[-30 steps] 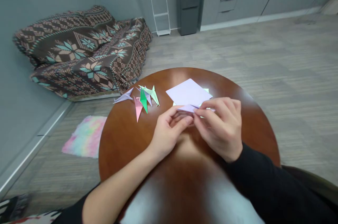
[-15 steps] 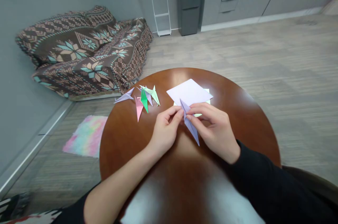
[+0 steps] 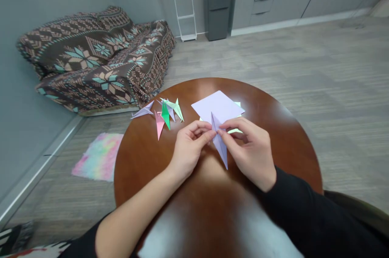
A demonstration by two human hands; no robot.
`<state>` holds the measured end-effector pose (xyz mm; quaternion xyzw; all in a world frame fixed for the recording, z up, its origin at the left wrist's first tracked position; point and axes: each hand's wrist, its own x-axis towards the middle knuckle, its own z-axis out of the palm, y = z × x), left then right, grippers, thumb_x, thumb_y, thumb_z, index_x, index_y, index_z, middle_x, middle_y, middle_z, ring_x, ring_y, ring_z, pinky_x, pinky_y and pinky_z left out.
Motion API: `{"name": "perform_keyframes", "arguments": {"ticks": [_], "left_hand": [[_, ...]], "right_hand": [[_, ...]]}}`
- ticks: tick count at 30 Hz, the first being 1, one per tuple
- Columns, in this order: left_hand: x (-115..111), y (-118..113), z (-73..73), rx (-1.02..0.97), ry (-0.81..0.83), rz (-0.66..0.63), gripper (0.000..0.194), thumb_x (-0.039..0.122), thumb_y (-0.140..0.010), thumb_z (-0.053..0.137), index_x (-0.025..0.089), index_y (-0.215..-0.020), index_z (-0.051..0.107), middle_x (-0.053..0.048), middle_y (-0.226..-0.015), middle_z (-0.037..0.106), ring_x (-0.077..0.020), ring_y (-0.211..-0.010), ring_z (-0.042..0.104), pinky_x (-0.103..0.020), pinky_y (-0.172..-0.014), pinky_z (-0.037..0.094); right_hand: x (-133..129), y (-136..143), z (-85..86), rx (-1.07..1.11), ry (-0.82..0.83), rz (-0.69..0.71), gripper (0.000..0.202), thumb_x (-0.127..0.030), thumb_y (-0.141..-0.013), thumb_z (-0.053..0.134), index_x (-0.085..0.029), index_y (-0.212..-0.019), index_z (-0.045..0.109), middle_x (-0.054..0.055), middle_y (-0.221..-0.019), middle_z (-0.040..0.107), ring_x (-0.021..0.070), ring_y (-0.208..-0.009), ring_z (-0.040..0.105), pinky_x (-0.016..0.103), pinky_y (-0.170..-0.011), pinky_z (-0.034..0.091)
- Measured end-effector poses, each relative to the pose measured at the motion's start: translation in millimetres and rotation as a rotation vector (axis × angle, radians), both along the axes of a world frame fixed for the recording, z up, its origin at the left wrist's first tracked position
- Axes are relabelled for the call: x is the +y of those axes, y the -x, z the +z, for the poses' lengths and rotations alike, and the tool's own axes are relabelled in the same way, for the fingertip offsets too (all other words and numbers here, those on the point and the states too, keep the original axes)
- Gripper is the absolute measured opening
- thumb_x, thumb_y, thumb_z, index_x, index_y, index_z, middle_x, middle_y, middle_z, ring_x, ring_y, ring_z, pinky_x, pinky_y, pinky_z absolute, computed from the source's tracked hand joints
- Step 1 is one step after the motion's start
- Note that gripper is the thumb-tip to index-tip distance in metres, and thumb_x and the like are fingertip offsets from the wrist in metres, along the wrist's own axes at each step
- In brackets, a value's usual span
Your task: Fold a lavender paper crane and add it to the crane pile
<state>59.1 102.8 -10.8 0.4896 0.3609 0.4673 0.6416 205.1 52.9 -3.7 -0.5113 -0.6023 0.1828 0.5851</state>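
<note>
- Paper piece (image 3: 221, 152), lilac, folded narrow with pointed ends, sits between both hands above round table (image 3: 288, 140); lower tip points toward the person.
- Left hand (image 3: 189, 146): thumb and fingers pinched on its left side, near the middle.
- Right hand (image 3: 253, 149): thumb and index finger clamped on its right side.
- Lilac sheet (image 3: 218, 102) flat just beyond hands, pale green paper (image 3: 235, 131) partly under it.
- Pink folded piece (image 3: 159, 125), green folded piece (image 3: 165, 116) clustered left of hands.
</note>
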Motion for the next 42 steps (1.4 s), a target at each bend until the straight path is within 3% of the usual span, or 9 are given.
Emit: {"name": "perform_keyframes", "arguments": {"ticks": [7,11,13,17,22,27,32,36,42], "left_hand": [[-2.3,-1.6,3.6,-0.1,0.116,-0.04,0.021,0.026,-0.072,0.086,0.015,-0.083,0.073,0.002,-0.069,0.064,-0.0059,-0.061,0.052,-0.016,-0.059,0.041],[-2.6,-0.6,5.6,-0.223,0.288,-0.147,0.017,0.024,-0.077,0.083,0.014,-0.085,0.072,-0.001,-0.076,0.065,-0.0087,-0.069,0.059,-0.02,-0.071,0.052],[-2.6,0.0,7.5,-0.309,0.399,-0.233,0.012,0.017,-0.078,0.08,0.013,-0.085,0.071,-0.001,-0.076,0.062,-0.0078,-0.067,0.059,-0.018,-0.064,0.052],[-2.2,0.8,11.4,-0.402,0.569,-0.368,0.012,-0.001,-0.076,0.072,0.008,-0.084,0.071,-0.001,-0.073,0.058,-0.0038,-0.061,0.056,-0.009,-0.049,0.041],[-1.6,0.3,10.2,-0.32,0.633,-0.417,0.009,0.001,-0.076,0.071,0.007,-0.081,0.069,-0.003,-0.074,0.062,-0.0051,-0.062,0.06,-0.01,-0.054,0.047],[-3.9,0.1,8.3,-0.104,0.274,-0.254,0.031,0.041,-0.089,0.067,0.012,-0.1,0.065,-0.007,-0.083,0.071,-0.0169,-0.075,0.069,-0.028,-0.075,0.058],[-9.8,1.8,5.2,0.158,-0.207,-0.112,0.023,0.029,-0.091,0.068,0.022,-0.106,0.052,0.001,-0.081,0.071,-0.0133,-0.072,0.068,-0.025,-0.072,0.054],[-11.8,4.1,3.9,0.347,-0.396,-0.042,0.008,0.027,-0.095,0.061,0.02,-0.095,0.063,0.0,-0.081,0.071,-0.0134,-0.071,0.069,-0.023,-0.07,0.054],[-13.7,6.5,3.5,0.539,-0.564,0.031,0.019,0.024,-0.097,0.058,0.02,-0.113,0.068,-0.004,-0.093,0.075,-0.0151,-0.078,0.071,-0.025,-0.076,0.053]], "right_hand": [[-1.9,0.3,4.0,0.057,0.065,0.018,0.005,-0.019,-0.09,0.065,-0.021,-0.085,0.066,0.003,-0.082,0.07,0.0169,-0.074,0.067,0.031,-0.07,0.058],[3.1,-3.3,4.7,0.34,0.143,0.114,0.009,-0.026,-0.093,0.063,-0.02,-0.1,0.064,-0.001,-0.076,0.067,0.0123,-0.06,0.063,0.027,-0.06,0.053],[7.2,-6.2,3.0,0.468,0.212,0.178,0.022,-0.029,-0.087,0.072,-0.02,-0.106,0.063,-0.001,-0.079,0.066,0.0108,-0.058,0.061,0.024,-0.052,0.05],[11.7,-10.6,1.7,0.541,0.383,0.381,0.024,-0.032,-0.08,0.08,-0.016,-0.094,0.07,-0.004,-0.062,0.061,0.0079,-0.049,0.051,0.02,-0.044,0.039],[11.0,-12.2,9.3,0.594,0.363,0.414,0.019,-0.03,-0.078,0.08,-0.015,-0.076,0.069,-0.001,-0.064,0.066,0.0064,-0.049,0.05,0.02,-0.046,0.039],[13.7,-16.8,8.1,0.572,0.364,0.305,0.024,-0.032,-0.079,0.081,-0.015,-0.07,0.066,-0.003,-0.053,0.061,0.0061,-0.044,0.048,0.019,-0.041,0.034],[14.1,-18.4,1.8,0.548,0.365,0.279,0.029,-0.039,-0.074,0.085,-0.016,-0.076,0.067,-0.002,-0.053,0.063,0.0082,-0.042,0.051,0.02,-0.041,0.039],[12.2,-15.5,3.2,0.551,0.44,0.338,0.034,-0.04,-0.069,0.088,-0.015,-0.077,0.066,0.002,-0.061,0.07,0.009,-0.045,0.053,0.02,-0.041,0.043],[11.2,-16.2,1.1,0.466,0.469,0.341,0.034,-0.045,-0.076,0.082,-0.015,-0.076,0.066,-0.001,-0.056,0.062,0.008,-0.044,0.05,0.02,-0.042,0.04]]}}
